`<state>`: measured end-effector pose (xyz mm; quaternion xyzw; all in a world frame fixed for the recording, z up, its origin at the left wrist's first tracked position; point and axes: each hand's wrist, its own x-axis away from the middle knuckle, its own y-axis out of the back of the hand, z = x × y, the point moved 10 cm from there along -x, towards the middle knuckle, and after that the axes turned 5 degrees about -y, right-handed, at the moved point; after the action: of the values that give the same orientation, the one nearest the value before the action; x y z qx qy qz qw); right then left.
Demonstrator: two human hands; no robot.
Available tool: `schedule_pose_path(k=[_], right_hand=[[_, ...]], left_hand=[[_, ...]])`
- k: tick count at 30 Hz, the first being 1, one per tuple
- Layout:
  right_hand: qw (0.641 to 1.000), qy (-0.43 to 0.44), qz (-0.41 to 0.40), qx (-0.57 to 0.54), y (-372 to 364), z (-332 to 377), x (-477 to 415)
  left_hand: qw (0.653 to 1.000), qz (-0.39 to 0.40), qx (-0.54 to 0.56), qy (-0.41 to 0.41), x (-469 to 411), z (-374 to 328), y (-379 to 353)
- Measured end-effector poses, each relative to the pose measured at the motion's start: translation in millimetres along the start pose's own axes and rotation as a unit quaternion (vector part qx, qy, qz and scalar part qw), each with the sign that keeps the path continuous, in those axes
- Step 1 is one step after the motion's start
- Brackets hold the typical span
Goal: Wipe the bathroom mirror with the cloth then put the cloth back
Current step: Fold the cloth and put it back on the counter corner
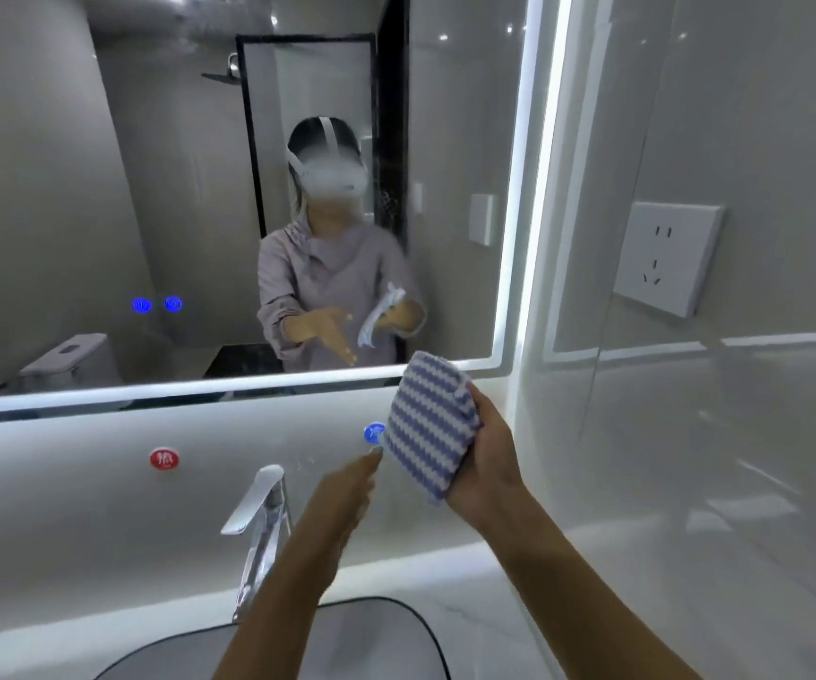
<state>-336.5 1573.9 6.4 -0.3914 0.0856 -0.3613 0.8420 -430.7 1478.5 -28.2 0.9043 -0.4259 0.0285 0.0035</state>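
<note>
On the far wall hangs the mirror (pixel 199 188), with a lit white strip along its bottom and right edges. At its left part two small blue round icons (pixel 157 304) glow on the glass; their signs are too small to read. In the mirror a toilet shows at the lower left, and in the middle the reflection of a person with a white headset and a grey top.

Below the mirror, on the wall, there is a red round sticker (pixel 164 458) with one white character that I cannot read surely. To the right of it the chrome faucet (pixel 259 512) stands at the far edge of the basin (pixel 386 625), which has a dark rim and sits in the white worktop (pixel 484 581).

The left hand (pixel 342 503) reaches forward over the faucet, its fingers stretched out and together, holding nothing; the fingertips are just beside the lower left edge of the cloth. A blue round sticker (pixel 374 433) on the wall is partly hidden behind the cloth.

The cloth (pixel 428 434), folded, with blue and white stripes, is in the right hand (pixel 491 463), just under the bottom right corner of the mirror. The fingers of this hand close around its right side.

On the right wall there is a white power socket (pixel 668 257).
</note>
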Motion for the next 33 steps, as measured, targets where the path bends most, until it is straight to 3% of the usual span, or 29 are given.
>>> schedule_pose_path(k=[5, 10, 15, 19, 27, 33], right_hand=[[0.995, -0.059, 0.013, -0.081, 18, -58, 40], [0.993, -0.082, -0.015, -0.081, 28, -88, 58], [0.997, -0.057, -0.03, 0.051, 43, -88, 73], [0.979, -0.032, -0.018, 0.2, 51, -79, 82], [0.98, -0.028, 0.048, 0.191, 58, -71, 95], [0.96, -0.057, 0.05, 0.27, 76, -83, 101]], left_hand=[[0.967, 0.064, 0.216, 0.118, 47, 50, -23], [0.941, 0.001, 0.314, 0.129, 72, 66, -11], [0.949, -0.03, 0.294, 0.109, 89, 74, 7], [0.967, -0.023, 0.243, 0.075, 97, 67, 24], [0.973, 0.007, 0.226, 0.045, 109, 56, 36], [0.974, 0.03, 0.218, 0.045, 110, 65, 41]])
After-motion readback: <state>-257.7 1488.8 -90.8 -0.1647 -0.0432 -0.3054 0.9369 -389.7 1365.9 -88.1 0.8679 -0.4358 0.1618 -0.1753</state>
